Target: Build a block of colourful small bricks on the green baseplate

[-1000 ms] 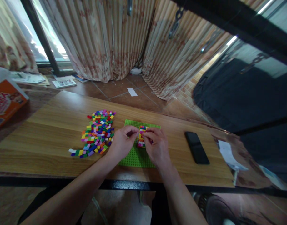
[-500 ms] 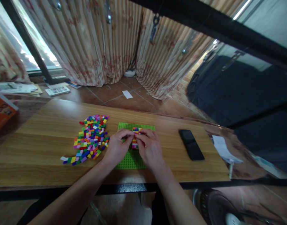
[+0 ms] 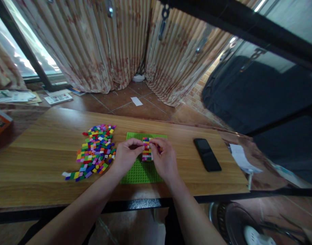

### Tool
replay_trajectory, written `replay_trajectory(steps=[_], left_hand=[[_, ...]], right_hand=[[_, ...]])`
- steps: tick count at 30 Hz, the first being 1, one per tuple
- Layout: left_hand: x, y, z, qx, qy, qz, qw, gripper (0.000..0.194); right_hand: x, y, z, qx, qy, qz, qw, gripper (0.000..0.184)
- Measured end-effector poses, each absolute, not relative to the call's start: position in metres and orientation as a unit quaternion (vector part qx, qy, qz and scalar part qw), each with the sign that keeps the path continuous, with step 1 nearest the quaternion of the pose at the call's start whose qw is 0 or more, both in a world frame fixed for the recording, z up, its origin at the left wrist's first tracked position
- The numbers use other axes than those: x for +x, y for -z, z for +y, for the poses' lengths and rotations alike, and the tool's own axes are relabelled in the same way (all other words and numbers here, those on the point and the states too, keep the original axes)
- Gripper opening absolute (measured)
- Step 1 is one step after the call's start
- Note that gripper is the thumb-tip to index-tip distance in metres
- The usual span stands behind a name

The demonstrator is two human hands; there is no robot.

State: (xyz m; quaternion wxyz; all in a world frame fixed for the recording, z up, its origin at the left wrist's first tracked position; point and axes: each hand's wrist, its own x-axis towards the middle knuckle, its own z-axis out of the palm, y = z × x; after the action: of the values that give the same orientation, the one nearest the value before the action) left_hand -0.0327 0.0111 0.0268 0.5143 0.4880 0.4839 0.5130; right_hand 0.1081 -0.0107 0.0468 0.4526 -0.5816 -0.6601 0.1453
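Fingers of the left hand (image 3: 127, 156) and right hand (image 3: 166, 160) have parted a little since half a second ago, when their tips nearly met over the small brick build (image 3: 146, 154), so more of its multicoloured top now shows between them; the whole view has also shifted slightly. The build sits on the upper middle part of a green studded baseplate (image 3: 142, 174), between the two hands. Left thumb and forefinger come together at the build's left edge, but whether they grip a brick there cannot be told. On the other side, the right thumb reaches over the build's top while the bent forefinger lies along its far right part; the remaining right fingers are curled and partly hidden, and whether they grasp anything is likewise unclear. To the left of the baseplate, well apart from the build, a loose pile of coloured bricks (image 3: 96, 146) spreads over the wooden bench (image 3: 41, 153), with a short string of bricks (image 3: 72, 175) trailing from its near left corner. A black phone (image 3: 207, 154) lies on the bench to the right of the right hand. Beyond the bench, a white slip (image 3: 137, 101) rests on the tiled floor (image 3: 153, 105) in front of patterned curtains (image 3: 105, 51).
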Motion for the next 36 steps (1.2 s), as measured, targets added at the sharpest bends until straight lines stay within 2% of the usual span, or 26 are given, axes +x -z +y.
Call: replay_trajectory(steps=[19,26,36], left_hand=[[-0.034,-0.029,0.014,0.472,-0.501,0.499,0.526,0.012],[-0.027,-0.026,0.012,0.492,-0.534,0.501,0.472,0.005],[-0.025,-0.020,0.012,0.524,-0.545,0.480,0.444,0.007]], right_hand=[[0.103,-0.045,-0.005,-0.613,-0.163,-0.634,0.441,0.010],[0.103,-0.042,-0.002,-0.616,-0.152,-0.639,0.434,0.012],[0.108,-0.041,0.000,-0.602,-0.158,-0.646,0.442,0.010]])
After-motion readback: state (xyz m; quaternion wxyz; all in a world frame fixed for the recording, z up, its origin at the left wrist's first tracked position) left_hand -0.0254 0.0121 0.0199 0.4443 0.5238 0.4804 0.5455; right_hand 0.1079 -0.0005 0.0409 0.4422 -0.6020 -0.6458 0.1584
